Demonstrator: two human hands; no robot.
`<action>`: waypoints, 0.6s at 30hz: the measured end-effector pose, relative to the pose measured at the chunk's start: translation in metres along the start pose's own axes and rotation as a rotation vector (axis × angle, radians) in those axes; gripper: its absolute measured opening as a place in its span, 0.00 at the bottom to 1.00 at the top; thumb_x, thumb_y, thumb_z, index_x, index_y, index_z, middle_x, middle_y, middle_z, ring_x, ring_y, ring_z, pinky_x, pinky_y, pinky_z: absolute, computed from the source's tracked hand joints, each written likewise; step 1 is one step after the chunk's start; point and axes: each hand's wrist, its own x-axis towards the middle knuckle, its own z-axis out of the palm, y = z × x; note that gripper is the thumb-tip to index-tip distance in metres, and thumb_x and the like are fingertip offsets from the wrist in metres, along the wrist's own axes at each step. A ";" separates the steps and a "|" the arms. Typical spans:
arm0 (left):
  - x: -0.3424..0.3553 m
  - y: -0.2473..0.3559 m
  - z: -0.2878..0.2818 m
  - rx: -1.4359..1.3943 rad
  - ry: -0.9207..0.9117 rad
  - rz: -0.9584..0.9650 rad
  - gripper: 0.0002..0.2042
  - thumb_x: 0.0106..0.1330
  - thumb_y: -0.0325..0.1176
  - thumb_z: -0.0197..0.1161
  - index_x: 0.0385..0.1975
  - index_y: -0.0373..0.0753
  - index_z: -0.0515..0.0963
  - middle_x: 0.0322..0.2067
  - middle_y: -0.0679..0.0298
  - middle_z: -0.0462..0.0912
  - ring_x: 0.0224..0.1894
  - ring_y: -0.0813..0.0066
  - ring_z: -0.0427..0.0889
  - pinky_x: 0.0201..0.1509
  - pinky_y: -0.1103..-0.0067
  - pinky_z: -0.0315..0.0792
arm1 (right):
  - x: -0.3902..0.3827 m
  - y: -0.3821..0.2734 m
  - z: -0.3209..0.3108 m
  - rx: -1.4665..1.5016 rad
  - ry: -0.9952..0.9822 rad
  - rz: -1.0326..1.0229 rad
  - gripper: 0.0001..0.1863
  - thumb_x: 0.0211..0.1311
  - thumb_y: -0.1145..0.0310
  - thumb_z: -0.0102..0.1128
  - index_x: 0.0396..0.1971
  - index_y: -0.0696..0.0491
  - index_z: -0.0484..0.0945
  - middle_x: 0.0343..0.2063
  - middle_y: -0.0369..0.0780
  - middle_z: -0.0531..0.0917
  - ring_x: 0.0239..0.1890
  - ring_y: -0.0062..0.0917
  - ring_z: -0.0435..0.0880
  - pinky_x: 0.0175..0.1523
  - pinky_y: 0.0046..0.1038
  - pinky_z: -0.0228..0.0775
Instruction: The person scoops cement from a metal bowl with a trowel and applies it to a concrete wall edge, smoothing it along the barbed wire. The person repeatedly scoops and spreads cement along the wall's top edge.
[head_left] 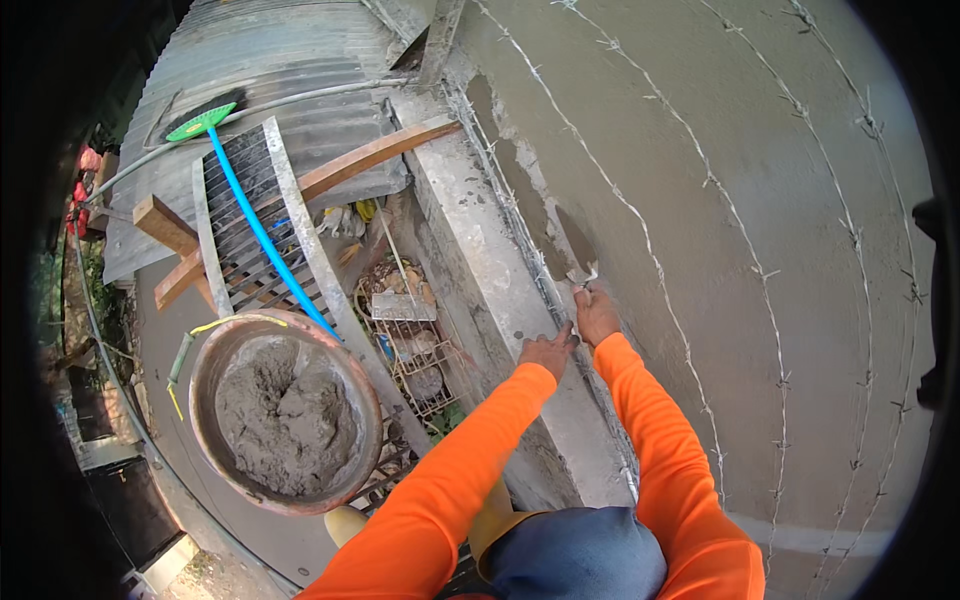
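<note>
Grey wet mortar covers the wall (760, 200) at upper right, where we see strands of barbed wire (640, 220) running across its face. Our right hand (596, 315) closes its grip on the handle of a small trowel (580, 262), whose blade lies against a darker mortar patch beside the concrete ledge (480, 250). Our left hand (547, 352) rests just beside it on the ledge edge, fingers curled; we cannot tell whether it grips anything. Both sleeves are orange. Lower left, a round pan (285, 410) holds mixed mortar and sits on a metal grate (240, 230), well apart from the hands. A blue-handled broom (262, 230) with a green head lies across the grate.
</note>
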 end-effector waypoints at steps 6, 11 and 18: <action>0.008 0.006 0.009 -0.029 -0.070 -0.094 0.28 0.73 0.34 0.55 0.74 0.56 0.65 0.81 0.70 0.49 0.62 0.59 0.78 0.59 0.59 0.74 | -0.083 -0.176 -0.105 0.262 -0.152 -0.707 0.13 0.68 0.58 0.67 0.46 0.48 0.82 0.32 0.43 0.84 0.33 0.38 0.84 0.41 0.40 0.75; 0.004 0.008 0.017 -0.045 -0.024 -0.090 0.29 0.70 0.39 0.57 0.74 0.55 0.65 0.81 0.70 0.49 0.62 0.57 0.78 0.57 0.57 0.75 | -0.095 -0.255 -0.105 -0.265 -0.197 -1.277 0.16 0.61 0.53 0.70 0.46 0.41 0.83 0.33 0.36 0.78 0.38 0.30 0.79 0.41 0.37 0.70; 0.005 0.005 0.022 -0.084 0.023 -0.101 0.32 0.67 0.46 0.61 0.73 0.54 0.66 0.81 0.69 0.48 0.61 0.53 0.78 0.55 0.55 0.75 | -0.102 -0.272 -0.031 -0.155 -0.520 -1.368 0.18 0.63 0.51 0.68 0.49 0.40 0.82 0.35 0.36 0.78 0.44 0.34 0.81 0.46 0.39 0.71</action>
